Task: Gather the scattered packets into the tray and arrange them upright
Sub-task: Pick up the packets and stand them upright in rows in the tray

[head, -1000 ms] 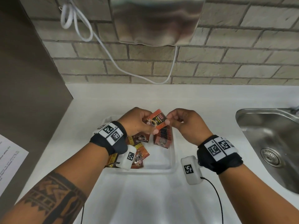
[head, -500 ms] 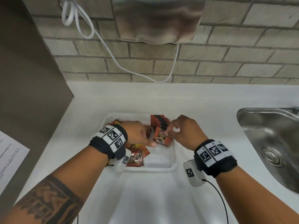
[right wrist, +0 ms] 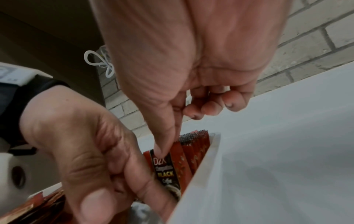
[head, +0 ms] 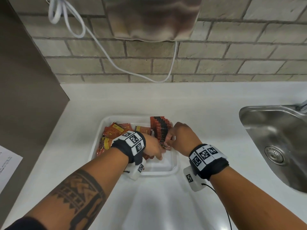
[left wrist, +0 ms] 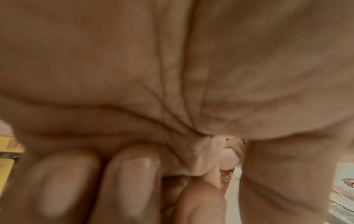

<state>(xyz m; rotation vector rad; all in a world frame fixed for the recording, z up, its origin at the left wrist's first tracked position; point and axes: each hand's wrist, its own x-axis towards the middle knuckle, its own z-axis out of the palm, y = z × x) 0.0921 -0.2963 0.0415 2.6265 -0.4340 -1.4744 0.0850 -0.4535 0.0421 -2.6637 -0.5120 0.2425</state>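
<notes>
Tray (head: 174, 168): white, shallow, on the white counter (head: 166, 205) below a brick wall (head: 232, 60); both hands reach into it.
Upright row (head: 160, 128): red-and-black packets standing on edge, packed together along the tray's right wall, from the far corner toward the near side.
Front packet (right wrist: 165, 171): nearest of the row, upright, its black face lettered "D2X" and "BLACK".
Right hand (head: 181, 138): thumb tip pressed on the front packet's top edge; other fingers (right wrist: 210, 107) curled toward the palm, holding nothing.
Left hand (head: 152, 146): low in the tray, index finger laid against the front packet's face; middle and ring fingers curled in. The left wrist view is blurred, so whether it grips anything cannot be told.
Loose packets (head: 114, 131): red and yellow, lying flat and overlapping in the tray's left half, partly under the left wrist.
Sink (head: 274, 146): steel, set in the counter, well right of the tray.
Cable (head: 106, 50): white, looped on the wall.
</notes>
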